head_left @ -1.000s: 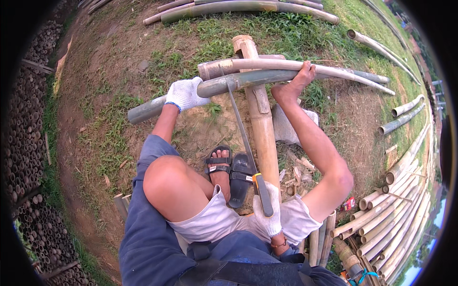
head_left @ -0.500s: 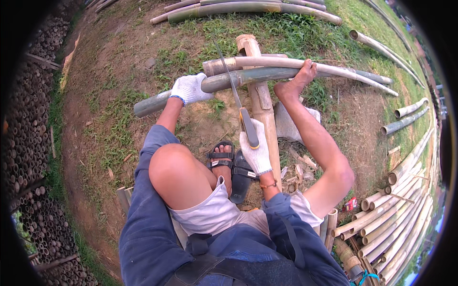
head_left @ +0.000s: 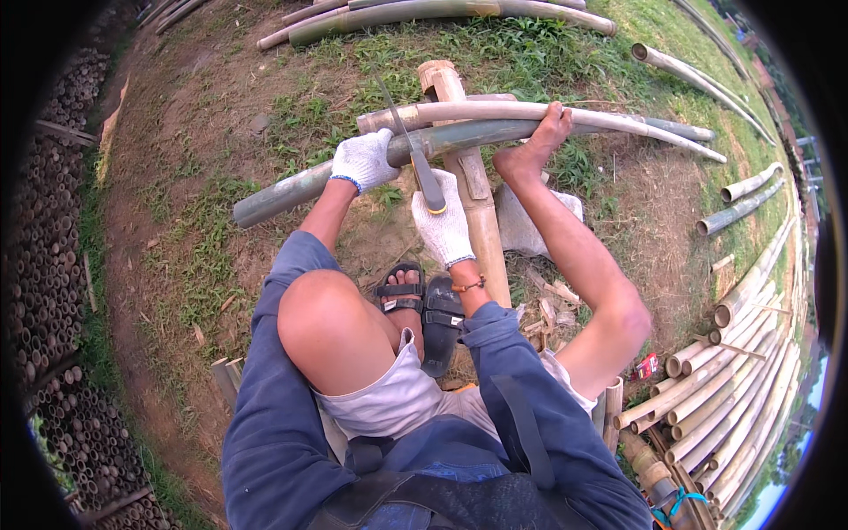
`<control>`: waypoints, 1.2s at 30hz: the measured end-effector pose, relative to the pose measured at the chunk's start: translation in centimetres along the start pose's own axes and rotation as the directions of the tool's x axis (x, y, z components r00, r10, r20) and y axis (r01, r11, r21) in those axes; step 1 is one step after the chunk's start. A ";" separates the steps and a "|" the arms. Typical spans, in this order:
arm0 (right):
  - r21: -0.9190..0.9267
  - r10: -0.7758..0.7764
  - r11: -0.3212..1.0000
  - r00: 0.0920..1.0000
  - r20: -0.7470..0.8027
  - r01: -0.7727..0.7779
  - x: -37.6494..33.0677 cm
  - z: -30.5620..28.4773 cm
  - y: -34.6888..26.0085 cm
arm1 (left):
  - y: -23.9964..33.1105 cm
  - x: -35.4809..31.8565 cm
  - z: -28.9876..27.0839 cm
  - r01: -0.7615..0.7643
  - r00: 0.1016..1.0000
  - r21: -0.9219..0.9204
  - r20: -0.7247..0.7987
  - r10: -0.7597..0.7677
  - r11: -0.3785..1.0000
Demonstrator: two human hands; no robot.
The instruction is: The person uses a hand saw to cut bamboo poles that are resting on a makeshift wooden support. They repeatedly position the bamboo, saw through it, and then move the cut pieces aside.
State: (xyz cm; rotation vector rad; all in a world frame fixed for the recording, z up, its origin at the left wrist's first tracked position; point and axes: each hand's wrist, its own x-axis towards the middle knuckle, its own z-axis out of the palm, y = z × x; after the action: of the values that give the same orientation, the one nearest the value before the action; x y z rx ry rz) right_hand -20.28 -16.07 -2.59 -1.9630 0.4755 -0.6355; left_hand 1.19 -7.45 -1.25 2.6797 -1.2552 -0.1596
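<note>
My left hand (head_left: 365, 161), in a white knit glove, is closed around a green bamboo pole (head_left: 291, 195) left of the saw. In my gloved right hand (head_left: 444, 219) is the grey-and-yellow handle of a handsaw (head_left: 428, 185). Its long blade slants up and left across the green pole, and its tip shows beyond the poles. A paler, thinner bamboo pole (head_left: 495, 110) lies along the far side of the green one. Both rest across an upright-slanting bamboo post (head_left: 482, 238). My bare right foot (head_left: 534, 148) presses on the poles right of the post.
A pale stone (head_left: 539, 219) sits beside the post, with wood chips (head_left: 549, 300) nearer me. A black sandal (head_left: 442, 327) lies by my sandalled left foot. Cut bamboo poles (head_left: 724, 389) are piled at the right, more poles (head_left: 450, 11) lie beyond, and stacked bamboo ends (head_left: 53, 291) line the left.
My right hand has pushed the saw forward and left, so its handle is now close to the green pole. My left hand stays on the pole; the whole view has shifted slightly.
</note>
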 end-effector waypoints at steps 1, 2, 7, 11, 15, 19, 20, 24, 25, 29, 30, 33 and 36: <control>0.026 0.042 0.999 0.999 0.027 -0.043 -0.3 0.0 0.1 | -0.1 -0.2 -0.1 -0.010 1.000 -0.003 -0.018 0.010 1.000; 0.029 0.114 0.993 0.992 0.049 -0.115 -0.9 -0.8 -0.2 | -0.1 -0.2 -0.2 -0.022 1.000 0.004 -0.016 0.022 1.000; -0.124 0.181 0.977 0.980 0.080 -0.171 -19.5 -11.3 -5.5 | -0.2 -0.1 -0.1 -0.004 0.998 -0.015 0.056 0.004 1.000; -0.086 0.133 0.988 0.989 0.061 -0.127 -23.1 -14.2 -8.1 | -0.2 0.1 -0.1 -0.031 0.999 -0.013 -0.007 0.031 0.999; -0.061 0.131 0.990 0.991 0.024 -0.129 -11.4 -6.4 -1.9 | 0.0 0.0 -0.4 0.010 1.000 -0.015 0.019 -0.010 1.000; -0.005 0.035 0.999 0.999 -0.028 -0.035 -2.8 0.3 3.5 | 0.4 0.0 -1.0 0.023 0.998 0.001 0.061 -0.023 1.000; 0.003 0.032 0.999 0.999 -0.031 -0.032 -3.4 0.1 3.4 | 0.4 -0.1 -0.9 0.016 0.999 -0.002 0.046 -0.016 1.000; -0.059 0.096 0.994 0.995 -0.003 -0.096 -13.1 -6.8 -1.8 | 0.0 0.4 -0.8 -0.010 1.000 -0.018 0.024 0.010 1.000; -0.108 0.098 0.990 0.995 0.006 -0.097 -16.4 -9.0 -3.7 | -0.1 0.2 -0.6 -0.013 1.000 -0.035 0.023 0.014 0.999; -0.103 0.177 0.980 0.983 0.051 -0.171 -23.3 -12.7 -5.7 | -0.5 0.2 0.1 -0.020 1.000 -0.037 0.001 0.020 0.999; -0.076 0.158 0.985 0.987 0.035 -0.155 -22.6 -12.1 -4.9 | -0.6 0.3 0.2 -0.020 1.000 -0.030 0.007 0.020 0.999; -0.080 0.101 0.992 0.995 0.021 -0.099 -14.8 -7.0 0.1 | -0.7 0.4 0.5 -0.010 1.000 -0.025 0.015 0.010 1.000; 0.004 -0.013 1.000 0.998 -0.066 0.014 -6.0 -0.9 2.8 | -0.6 0.4 0.5 -0.008 1.000 0.000 0.015 0.008 1.000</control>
State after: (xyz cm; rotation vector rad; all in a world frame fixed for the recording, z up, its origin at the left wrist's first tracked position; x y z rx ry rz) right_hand -25.74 -14.50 -6.08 -1.9473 0.5014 -0.7112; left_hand 1.80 -7.41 -1.84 2.6784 -1.2701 -0.1787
